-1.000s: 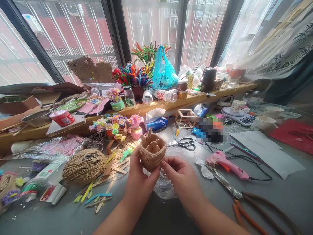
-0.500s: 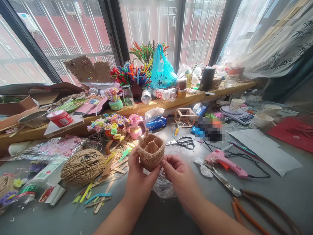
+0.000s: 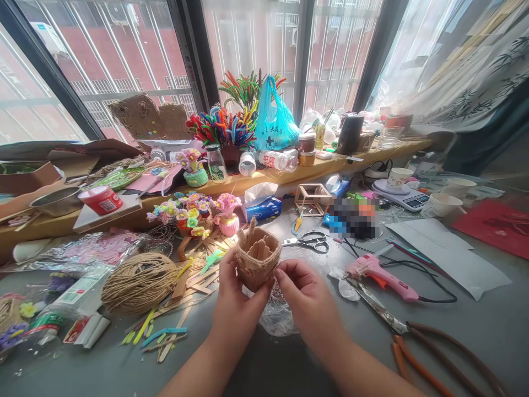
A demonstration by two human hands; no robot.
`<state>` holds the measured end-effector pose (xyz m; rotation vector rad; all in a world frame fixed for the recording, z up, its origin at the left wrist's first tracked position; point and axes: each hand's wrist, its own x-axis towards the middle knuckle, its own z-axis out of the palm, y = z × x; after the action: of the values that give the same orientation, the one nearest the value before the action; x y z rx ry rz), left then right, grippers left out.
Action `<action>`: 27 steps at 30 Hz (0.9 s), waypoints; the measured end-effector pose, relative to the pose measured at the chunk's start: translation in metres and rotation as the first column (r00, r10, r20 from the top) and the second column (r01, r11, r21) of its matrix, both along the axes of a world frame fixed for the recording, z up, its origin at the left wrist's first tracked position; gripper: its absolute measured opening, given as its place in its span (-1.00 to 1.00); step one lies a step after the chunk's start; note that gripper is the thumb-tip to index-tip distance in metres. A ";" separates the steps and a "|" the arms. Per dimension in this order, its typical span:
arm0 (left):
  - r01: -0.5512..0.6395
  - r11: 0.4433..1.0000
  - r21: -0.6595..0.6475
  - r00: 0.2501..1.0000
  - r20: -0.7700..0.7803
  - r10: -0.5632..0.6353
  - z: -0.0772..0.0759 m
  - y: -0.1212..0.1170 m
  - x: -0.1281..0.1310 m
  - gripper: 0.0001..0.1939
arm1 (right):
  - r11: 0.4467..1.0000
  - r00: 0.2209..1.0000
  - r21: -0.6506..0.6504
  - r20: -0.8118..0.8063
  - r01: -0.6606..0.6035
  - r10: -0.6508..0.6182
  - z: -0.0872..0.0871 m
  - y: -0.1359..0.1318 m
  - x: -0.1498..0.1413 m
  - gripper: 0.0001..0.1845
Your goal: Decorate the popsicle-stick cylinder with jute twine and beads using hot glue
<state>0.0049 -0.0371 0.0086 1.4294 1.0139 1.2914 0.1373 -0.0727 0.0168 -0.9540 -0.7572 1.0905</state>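
A small brown pot (image 3: 257, 267), its rim trimmed with twine, sits in my left hand (image 3: 237, 300), tilted so that its inside faces me. Craft-stick pieces (image 3: 261, 251) show inside the pot. My left fingers and thumb wrap round its left side and underside. At the pot's right wall, my right hand (image 3: 303, 292) is closed with thumb and forefinger pinched together. Whatever lies between those fingertips is too small to make out. Crumpled clear plastic (image 3: 279, 317) lies on the table beneath my hands.
On the right lie a pink glue gun (image 3: 382, 273) with its cord, large brown-handled shears (image 3: 399, 326) and black-handled scissors (image 3: 314, 241). A twine coil (image 3: 140, 281) and loose craft sticks (image 3: 198, 284) are on the left. Crafted flowers (image 3: 194, 212) stand behind.
My left hand has shifted the pot slightly right and turned it a little. My right hand stays pinched at its right side.
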 end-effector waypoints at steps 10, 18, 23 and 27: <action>0.014 1.000 0.005 1.000 -0.014 -0.013 0.000 -0.001 0.001 -0.20 | 1.000 0.999 -0.006 0.042 0.026 -0.026 -0.001 -0.003 -0.001 -0.64; 0.013 0.999 0.031 0.998 -0.058 -0.011 -0.009 0.003 -0.001 -0.17 | 0.997 0.993 -0.017 0.097 0.072 -0.071 -0.006 -0.003 -0.002 -0.65; 0.014 0.999 0.039 0.999 -0.031 -0.013 -0.006 0.002 0.000 -0.20 | 0.991 0.988 -0.025 0.083 0.131 -0.129 -0.006 -0.002 -0.002 -0.60; 0.062 0.998 -0.022 0.998 0.018 -0.062 -0.002 0.001 0.001 -0.17 | 0.995 0.995 -0.019 0.021 0.097 -0.097 -0.005 0.000 -0.002 -0.59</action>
<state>0.0057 -0.0357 0.0066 1.4197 0.9626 1.2419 0.1351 -0.0728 0.0120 -1.0103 -0.7100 1.0068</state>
